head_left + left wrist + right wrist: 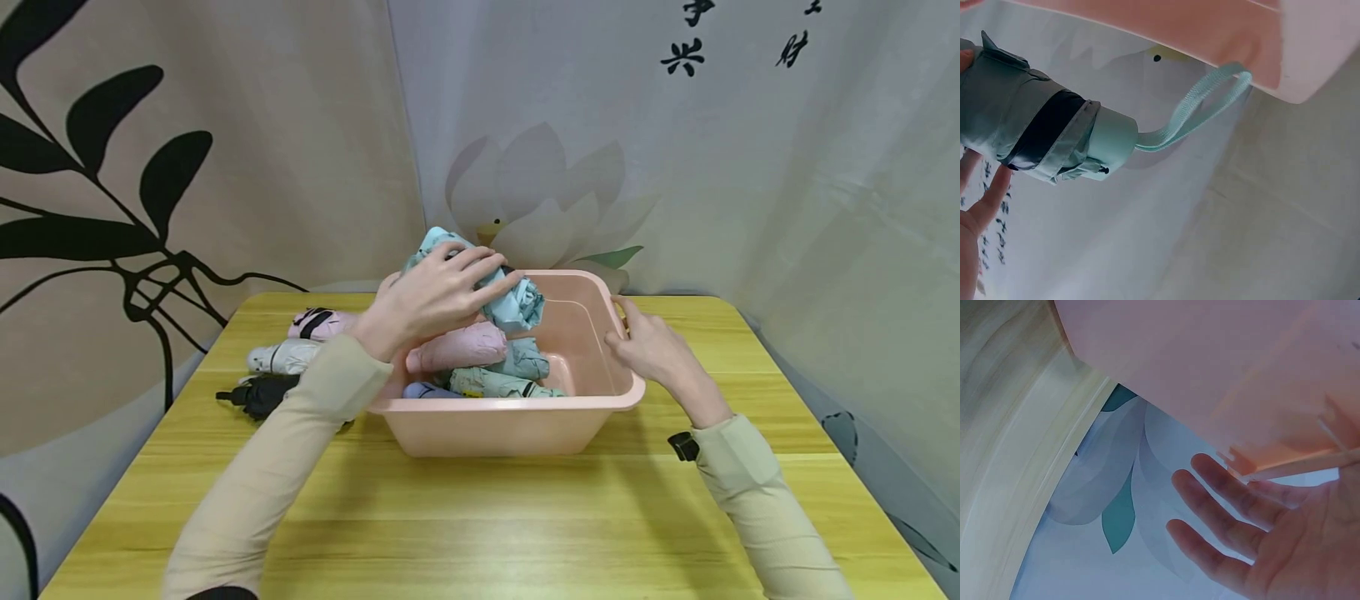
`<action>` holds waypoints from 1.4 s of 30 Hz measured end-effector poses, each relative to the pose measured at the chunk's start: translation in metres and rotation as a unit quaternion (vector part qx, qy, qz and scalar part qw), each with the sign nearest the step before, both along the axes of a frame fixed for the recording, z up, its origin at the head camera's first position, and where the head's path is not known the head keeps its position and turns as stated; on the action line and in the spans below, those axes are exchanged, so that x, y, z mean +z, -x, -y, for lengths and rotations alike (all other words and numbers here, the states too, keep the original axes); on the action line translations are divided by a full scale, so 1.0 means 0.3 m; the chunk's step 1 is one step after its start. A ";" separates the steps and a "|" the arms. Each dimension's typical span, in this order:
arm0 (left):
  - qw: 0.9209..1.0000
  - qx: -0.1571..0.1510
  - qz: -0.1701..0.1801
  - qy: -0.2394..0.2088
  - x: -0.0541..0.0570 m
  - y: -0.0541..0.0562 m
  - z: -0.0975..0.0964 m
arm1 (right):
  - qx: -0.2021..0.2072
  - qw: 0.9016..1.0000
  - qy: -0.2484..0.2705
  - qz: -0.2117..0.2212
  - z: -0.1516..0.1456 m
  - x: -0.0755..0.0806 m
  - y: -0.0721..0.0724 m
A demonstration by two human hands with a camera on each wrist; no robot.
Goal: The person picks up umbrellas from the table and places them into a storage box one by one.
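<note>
A folded light-blue umbrella point(517, 302) with a dark strap is gripped by my left hand point(438, 287) over the left part of a pink plastic basin point(487, 429). In the left wrist view, the umbrella point(1035, 122) shows its pale green handle end and a looped wrist cord point(1200, 106). My right hand point(656, 350) holds the basin's right rim; in the right wrist view its fingers point(1229, 509) lie loosely bent under the rim. Inside the basin rest a pink folded umbrella point(459, 347), a teal one point(521, 360), a mint one point(498, 384) and a blue one point(431, 391).
Left of the basin on the wooden table point(495, 525) lie a lilac folded umbrella point(326, 323), a white one point(281, 358) and a black one point(262, 395), partly behind my left forearm. Printed curtains point(315, 167) hang behind the table.
</note>
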State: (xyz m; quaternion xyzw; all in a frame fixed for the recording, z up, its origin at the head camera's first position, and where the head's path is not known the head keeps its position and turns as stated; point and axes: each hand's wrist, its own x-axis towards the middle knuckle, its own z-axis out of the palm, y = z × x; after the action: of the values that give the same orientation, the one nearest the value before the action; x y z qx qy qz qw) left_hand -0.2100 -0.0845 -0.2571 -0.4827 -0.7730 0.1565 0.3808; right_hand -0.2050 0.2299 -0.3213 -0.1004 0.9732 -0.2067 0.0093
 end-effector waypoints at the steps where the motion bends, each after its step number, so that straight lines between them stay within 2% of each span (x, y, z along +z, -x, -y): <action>1: 1.000 -0.001 -0.002 0.003 0.000 0.004 -0.006 | 0.000 1.000 0.000 0.000 0.000 0.000 0.000; 8: 1.000 -0.022 0.011 0.019 -0.003 0.037 -0.047 | 0.000 1.000 0.000 -0.002 -0.002 -0.001 0.001; 17: 0.998 -0.042 0.013 0.039 -0.029 0.073 -0.085 | -0.001 1.000 0.004 0.011 0.000 0.001 0.002; 27: 0.995 -0.025 0.054 0.074 -0.059 0.080 -0.098 | -0.001 1.000 -0.001 0.013 0.004 0.000 0.001; 31: 0.995 -0.026 0.054 0.077 -0.070 0.080 -0.106 | 0.000 1.000 0.000 0.011 0.005 -0.002 0.003; 38: 0.993 -0.002 0.059 0.104 -0.070 0.068 -0.110 | 0.001 1.000 -0.002 0.007 0.002 -0.002 0.005; 42: 0.992 -0.002 0.064 0.111 -0.073 0.063 -0.114 | 0.003 1.000 0.002 0.011 0.000 -0.001 0.005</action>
State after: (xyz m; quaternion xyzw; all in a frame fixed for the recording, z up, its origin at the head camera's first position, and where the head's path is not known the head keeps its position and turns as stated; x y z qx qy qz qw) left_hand -0.2291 -0.0504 -0.2790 -0.5322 -0.7727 0.2098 0.2751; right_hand -0.2066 0.2300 -0.3216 -0.1006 0.9724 -0.2094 0.0203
